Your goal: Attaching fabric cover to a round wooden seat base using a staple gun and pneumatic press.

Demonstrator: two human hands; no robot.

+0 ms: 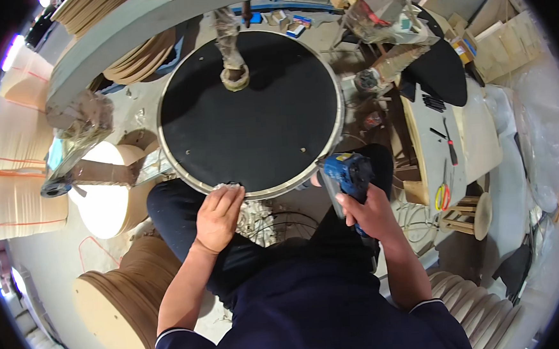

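A large round panel (244, 125) covered in black fabric, with a pale rim, lies before me over my knees. My left hand (221, 213) is closed over its near edge, fingers together; something whitish shows at the fingertips, too small to make out. My right hand (368, 210) grips the handle of a blue staple gun (348, 170). The gun's nose is close to the panel's rim on the near right; whether it touches cannot be told. A pale fingertip-like shape shows under the rim beside the gun.
A wrapped post (228, 43) comes down onto the panel, and wrapped arms (110, 172) flank it. On the right, a bench (442, 158) holds scissors (444, 193), a red-handled screwdriver (450, 142) and black strips. Stacked wooden discs (118, 312) stand at lower left. Black round pieces (442, 68) lie behind the bench.
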